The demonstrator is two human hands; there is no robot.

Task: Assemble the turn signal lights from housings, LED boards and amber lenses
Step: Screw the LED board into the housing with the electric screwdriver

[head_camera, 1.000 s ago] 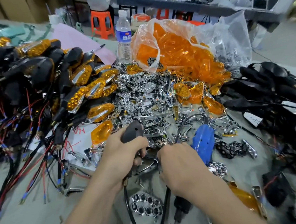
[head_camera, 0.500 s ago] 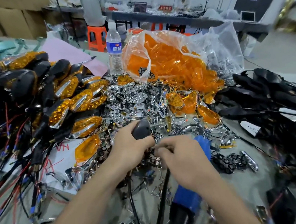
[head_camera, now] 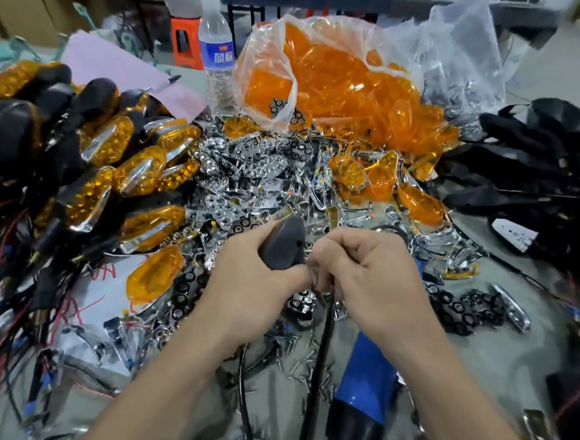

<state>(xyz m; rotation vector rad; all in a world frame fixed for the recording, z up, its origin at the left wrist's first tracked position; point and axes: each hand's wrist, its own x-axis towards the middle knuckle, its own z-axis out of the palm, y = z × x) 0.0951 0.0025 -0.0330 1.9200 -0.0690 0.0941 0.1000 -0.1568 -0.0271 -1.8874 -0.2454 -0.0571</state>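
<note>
My left hand grips a black turn signal housing, its rounded back turned up, over the middle of the table. My right hand is right beside it with curled fingers. Thumb and forefinger pinch something small at the housing's lower right edge; the fingers hide what it is. A black cable runs down from under that hand. Loose amber lenses and a clear bag of amber lenses lie behind. Chrome LED reflector boards are heaped in the middle.
Finished amber lights with red and black wires are stacked at the left. Empty black housings pile up at the right. A blue and black power screwdriver lies under my right forearm. A water bottle stands at the back. Small screws lie scattered near me.
My right hand has moved left, off the blue tool, to meet the housing in my left hand. My left hand has kept its hold on the housing and turned it slightly.
</note>
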